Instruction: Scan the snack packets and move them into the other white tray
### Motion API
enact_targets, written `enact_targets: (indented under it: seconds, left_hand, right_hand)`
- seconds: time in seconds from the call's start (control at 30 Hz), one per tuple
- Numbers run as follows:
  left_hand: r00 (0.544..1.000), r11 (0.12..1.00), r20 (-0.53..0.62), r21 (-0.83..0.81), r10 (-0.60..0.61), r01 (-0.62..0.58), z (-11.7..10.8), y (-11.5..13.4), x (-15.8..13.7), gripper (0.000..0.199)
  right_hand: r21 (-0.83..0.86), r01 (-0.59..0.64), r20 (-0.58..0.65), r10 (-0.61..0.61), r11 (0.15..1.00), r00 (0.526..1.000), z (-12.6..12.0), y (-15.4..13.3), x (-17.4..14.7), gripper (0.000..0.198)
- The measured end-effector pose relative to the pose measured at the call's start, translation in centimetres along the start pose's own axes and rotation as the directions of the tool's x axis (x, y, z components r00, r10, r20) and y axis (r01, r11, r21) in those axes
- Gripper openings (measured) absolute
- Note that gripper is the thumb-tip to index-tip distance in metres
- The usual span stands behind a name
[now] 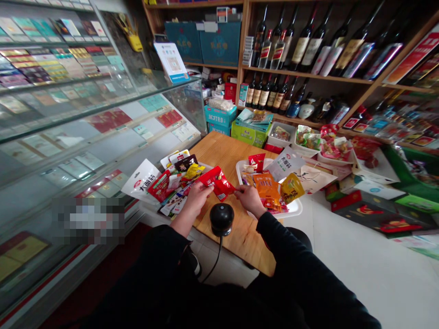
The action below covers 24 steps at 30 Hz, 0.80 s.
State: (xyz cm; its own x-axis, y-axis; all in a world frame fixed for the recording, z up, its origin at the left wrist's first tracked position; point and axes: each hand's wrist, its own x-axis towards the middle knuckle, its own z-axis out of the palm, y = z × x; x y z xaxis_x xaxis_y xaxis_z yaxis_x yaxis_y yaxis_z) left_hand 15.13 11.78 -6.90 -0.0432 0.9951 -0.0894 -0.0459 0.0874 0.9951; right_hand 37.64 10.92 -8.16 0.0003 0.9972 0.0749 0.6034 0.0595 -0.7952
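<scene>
A red snack packet (219, 183) is held up between my two hands above the wooden table. My left hand (198, 197) is closed on its left end, and my right hand (249, 199) pinches its right corner. Just below the packet stands a black dome-shaped device (222, 218) with a cable running down off the table edge. Left of my left hand lies a heap of snack packets (178, 178), among them a large white packet (141, 181). Beside my right hand is a white tray (297, 209) with orange, yellow and red packets (267, 186) in it.
A glass display counter (137, 123) runs along the left. Shelves with wine bottles (302, 45) stand at the back. Several snack trays and boxes, including a green box (249, 133), sit behind the wooden table (219, 148). Black cartons (380, 212) lie at right.
</scene>
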Motion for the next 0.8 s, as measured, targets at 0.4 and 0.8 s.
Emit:
enact_targets:
  seconds: [0.4, 0.8]
  left_hand:
    - [0.984, 0.997, 0.168, 0.030, 0.066, -0.072, 4.5, 4.8, -1.8, 0.042]
    - [0.913, 0.990, 0.388, 0.005, 0.130, -0.144, 11.9, 7.0, 2.2, 0.031]
  right_hand:
    - [0.085, -0.038, -0.124, 0.048, 0.996, 0.991, -5.6, -0.5, -3.0, 0.025]
    - [0.020, -0.101, -0.336, 0.102, 0.995, 0.936, -9.0, 2.0, -4.4, 0.025]
